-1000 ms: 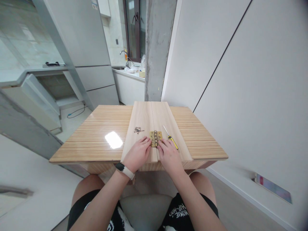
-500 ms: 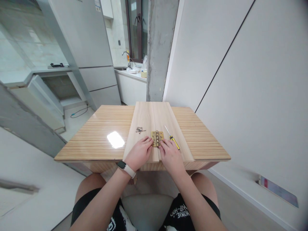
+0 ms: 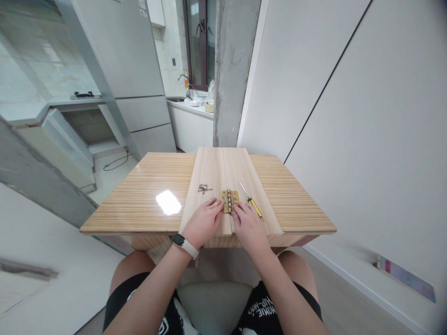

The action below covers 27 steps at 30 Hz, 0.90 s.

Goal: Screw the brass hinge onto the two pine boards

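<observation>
A brass hinge (image 3: pixel 229 201) lies unfolded across the seam between two pale wooden boards (image 3: pixel 230 167). The fingers of my left hand (image 3: pixel 204 221) are together on the hinge's left leaf, and those of my right hand (image 3: pixel 248 226) touch its right leaf. Both hands rest on the boards with the hinge between them. Just beyond my left hand is a small pile of screws (image 3: pixel 203 188). A yellow and black screwdriver (image 3: pixel 253 206) lies right of the hinge, its tip pointing away from me.
The boards lie across a striped wooden table (image 3: pixel 139 195) with a front edge close to my knees. A grey pillar (image 3: pixel 232 74) and a white wall stand behind and to the right. Further back are a sink counter (image 3: pixel 192 121) and a tall grey cabinet.
</observation>
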### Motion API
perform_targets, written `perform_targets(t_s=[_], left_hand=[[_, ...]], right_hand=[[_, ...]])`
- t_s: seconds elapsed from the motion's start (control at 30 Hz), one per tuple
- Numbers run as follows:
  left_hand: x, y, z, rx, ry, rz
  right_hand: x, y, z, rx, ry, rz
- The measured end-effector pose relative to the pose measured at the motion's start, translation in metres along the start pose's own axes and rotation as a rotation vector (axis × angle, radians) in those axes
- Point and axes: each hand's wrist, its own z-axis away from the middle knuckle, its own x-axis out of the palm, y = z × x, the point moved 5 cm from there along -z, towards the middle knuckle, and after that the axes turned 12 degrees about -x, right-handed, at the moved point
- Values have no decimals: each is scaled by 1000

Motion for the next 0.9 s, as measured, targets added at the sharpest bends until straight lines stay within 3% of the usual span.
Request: perform_targets(t_s=[0.27, 0.4, 0.5, 0.67, 0.9], left_hand=[[-7, -6, -5, -83, -8, 70], [-32, -36, -20, -332, 165, 29], [-40, -57, -33, -438, 195, -68], [-30, -74, -48, -529, 112, -147], [-30, -70, -46, -546, 117, -123]], right_hand=[[-4, -1, 2, -7, 50, -24], [-26, -1, 6, 45, 196, -33], [-40, 8, 7, 154, 255, 6], [-37, 32, 7, 319, 176, 101], [-18, 51, 7, 438, -53, 211]])
